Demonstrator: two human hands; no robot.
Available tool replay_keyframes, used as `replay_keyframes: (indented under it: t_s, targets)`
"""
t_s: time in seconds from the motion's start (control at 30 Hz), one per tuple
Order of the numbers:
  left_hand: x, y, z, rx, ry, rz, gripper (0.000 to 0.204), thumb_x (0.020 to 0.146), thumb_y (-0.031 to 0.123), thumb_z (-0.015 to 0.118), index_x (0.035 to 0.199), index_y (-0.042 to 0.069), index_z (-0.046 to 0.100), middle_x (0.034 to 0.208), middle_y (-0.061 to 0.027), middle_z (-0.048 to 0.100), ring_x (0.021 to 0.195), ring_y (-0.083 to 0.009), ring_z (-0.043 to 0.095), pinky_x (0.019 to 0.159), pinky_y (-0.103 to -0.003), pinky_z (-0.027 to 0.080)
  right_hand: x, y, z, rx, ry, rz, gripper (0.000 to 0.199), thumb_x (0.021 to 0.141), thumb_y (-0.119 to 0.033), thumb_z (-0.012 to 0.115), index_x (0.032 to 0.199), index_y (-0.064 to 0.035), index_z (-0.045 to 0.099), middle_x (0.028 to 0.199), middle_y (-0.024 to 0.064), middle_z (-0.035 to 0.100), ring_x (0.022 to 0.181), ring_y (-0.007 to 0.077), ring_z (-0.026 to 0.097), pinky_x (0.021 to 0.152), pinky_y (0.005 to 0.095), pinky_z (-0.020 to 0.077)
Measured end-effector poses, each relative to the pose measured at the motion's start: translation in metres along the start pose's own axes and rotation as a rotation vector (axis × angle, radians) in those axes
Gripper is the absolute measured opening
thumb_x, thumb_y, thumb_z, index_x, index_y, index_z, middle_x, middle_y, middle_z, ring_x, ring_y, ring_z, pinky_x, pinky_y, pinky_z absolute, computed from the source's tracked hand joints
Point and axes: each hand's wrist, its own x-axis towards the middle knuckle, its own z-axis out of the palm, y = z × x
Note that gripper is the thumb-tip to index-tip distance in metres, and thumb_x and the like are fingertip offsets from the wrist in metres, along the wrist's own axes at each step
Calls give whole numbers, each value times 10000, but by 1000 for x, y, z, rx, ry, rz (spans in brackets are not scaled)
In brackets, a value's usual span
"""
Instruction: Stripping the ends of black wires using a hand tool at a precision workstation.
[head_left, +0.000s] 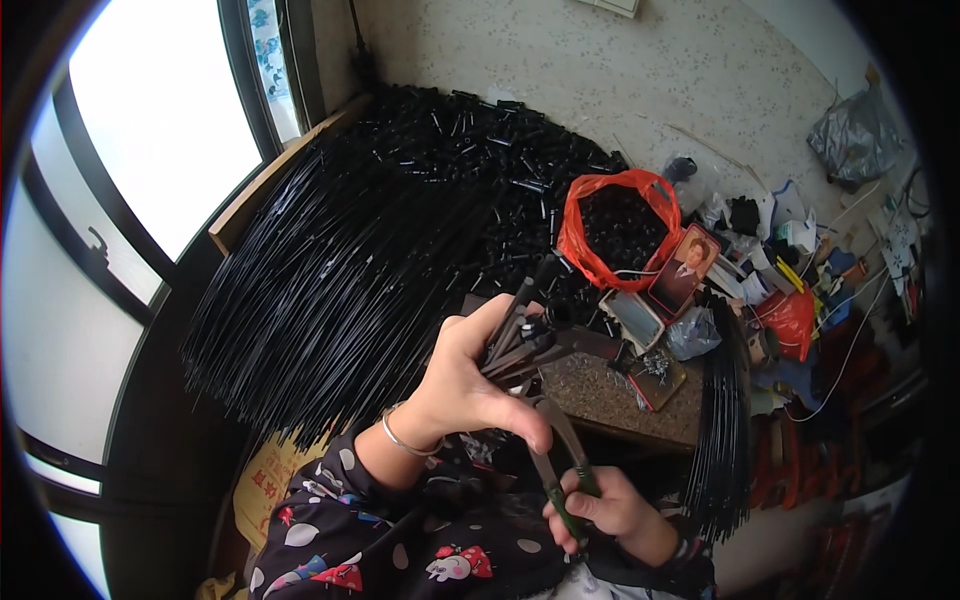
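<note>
Clasping black pieces (517, 356) in left hand (462, 385), in front of bench (645, 415); gripping green-handled pliers (568, 438) in right hand (618, 508), with handles (560, 506) slightly parted; probably working pliers against pieces; next calling for steady left hold, controlled squeeze

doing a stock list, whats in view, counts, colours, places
Long rods: many, black, left on table
Short tubes: many, black, table back
Open bag: one, red, right of tubes
Photo: one, red-edged, beside open bag
Metal bits: several, silvery, right on table
Hanging strips: many, black, table's right edge
Bundled bag: one, grey, upper right
Window: one, dark-framed, left
Other clutter: uncounted, mixed colours, right
Held pieces: several, black, left hand
Tool: one, green-handled, right hand
Bangle: one, silvery, left wrist
Sleeves: two, patterned black, lower edge
Left hand: one, centre, gripping held pieces
Right hand: one, lower centre, gripping tool
</note>
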Motion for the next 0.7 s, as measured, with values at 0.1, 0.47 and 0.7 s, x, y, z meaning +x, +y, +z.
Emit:
replay_keyframes:
  t_s: [0.1, 0.47, 0.7]
  targets:
    - [1, 1, 3, -2, -53, -18, 833, 397, 466, 876, 979, -23, 534, 703, -16, 587, 625, -56, 534, 583, -199, 440, 14, 4, -13, -88, -169, 82, 233, 805, -67, 628, 990, 20, 518, 710, 65, 605, 545, 129, 594, 493, 236, 466]
    - [4, -1, 5, -200, -2, -65, 698, 439, 275, 906, 949, -66, 572, 753, -33, 570, 541, -31, 436, 466, -173, 296, 18, 16, 8, -576, 225, -243, 325, 859, 8, 502, 1172, 29, 416, 925, 97, 603, 792, 116, 601, 667, 266, 475]
    - [2, 12, -3, 19, -38, -53, 419, 548, 153, 847, 837, 14, 578, 735, -4, 567, 660, -54, 500, 593, -207, 423, 13, -21, -5, -290, 1, 6, 560, 893, -10, 433, 1387, -4, 170, 896, 141, 582, 702, 156, 574, 675, 259, 471]
